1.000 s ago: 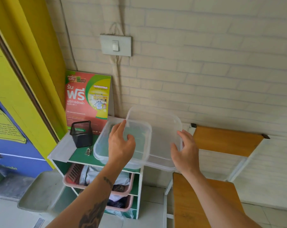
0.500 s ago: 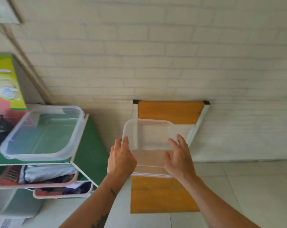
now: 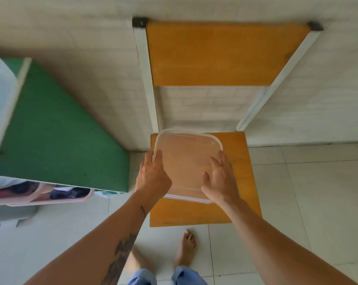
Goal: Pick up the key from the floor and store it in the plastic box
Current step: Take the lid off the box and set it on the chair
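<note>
Your left hand (image 3: 153, 179) gripping the lid (image 3: 186, 161) by its edge, your right hand (image 3: 219, 179) flat on it, fingers (image 3: 214, 163) spread, over the seat (image 3: 194, 212)

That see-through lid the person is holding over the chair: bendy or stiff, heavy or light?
Probably light: the left hand grips the clear plastic lid by one edge, the right hand merely rests on it. Likely fairly stiff: it shows no sag. Its smooth surface may be slippery.

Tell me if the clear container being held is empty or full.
Empty: the clear square plastic container shows only the orange wooden chair seat through it.
</note>
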Demonstrator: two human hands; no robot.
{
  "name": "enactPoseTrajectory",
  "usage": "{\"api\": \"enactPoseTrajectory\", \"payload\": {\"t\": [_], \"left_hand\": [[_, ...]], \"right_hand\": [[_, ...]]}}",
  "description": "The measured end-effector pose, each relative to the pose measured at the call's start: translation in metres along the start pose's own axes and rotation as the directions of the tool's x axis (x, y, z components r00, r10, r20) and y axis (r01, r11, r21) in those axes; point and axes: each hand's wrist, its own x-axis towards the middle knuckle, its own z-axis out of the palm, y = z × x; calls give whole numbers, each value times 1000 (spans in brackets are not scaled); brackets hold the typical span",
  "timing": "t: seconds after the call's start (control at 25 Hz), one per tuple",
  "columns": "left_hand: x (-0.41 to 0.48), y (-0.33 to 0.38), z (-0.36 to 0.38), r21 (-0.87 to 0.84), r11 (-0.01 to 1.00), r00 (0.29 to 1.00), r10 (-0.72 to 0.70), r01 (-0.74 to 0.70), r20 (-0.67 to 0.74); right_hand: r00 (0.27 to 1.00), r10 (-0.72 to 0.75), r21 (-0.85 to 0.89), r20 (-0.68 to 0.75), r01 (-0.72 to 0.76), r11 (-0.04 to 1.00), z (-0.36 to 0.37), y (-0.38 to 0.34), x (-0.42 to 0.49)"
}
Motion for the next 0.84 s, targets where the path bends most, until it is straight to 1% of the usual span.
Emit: {"api": "enactPoseTrajectory", "payload": {"t": [0.2, 0.28, 0.4, 0.6, 0.72, 0.84], "left_hand": [[34, -29, 63, -13, 998, 988, -65, 67, 141], [43, -34, 76, -13, 998, 985, -64, 67, 162], [53, -37, 85, -12, 998, 986, -59, 61, 157], [47, -33, 65, 2, 999, 981, -53, 54, 188], [36, -26, 37, -36, 998, 986, -45, 51, 159], [17, -15, -3, -85, 995, 991, -35, 45, 126]], "right_hand": [[999, -11, -66, 50, 15, 998, 62, 27, 36], [996, -38, -88, 85, 46, 995, 73, 37, 45], [992, -62, -111, 114, 75, 991, 80, 45, 55], [989, -82, -109, 125, 96, 989, 63, 35, 52], [989, -87, -74, 118, 97, 993, 39, 14, 39], [984, -123, -28, 125, 128, 991, 5, -16, 20]]}}
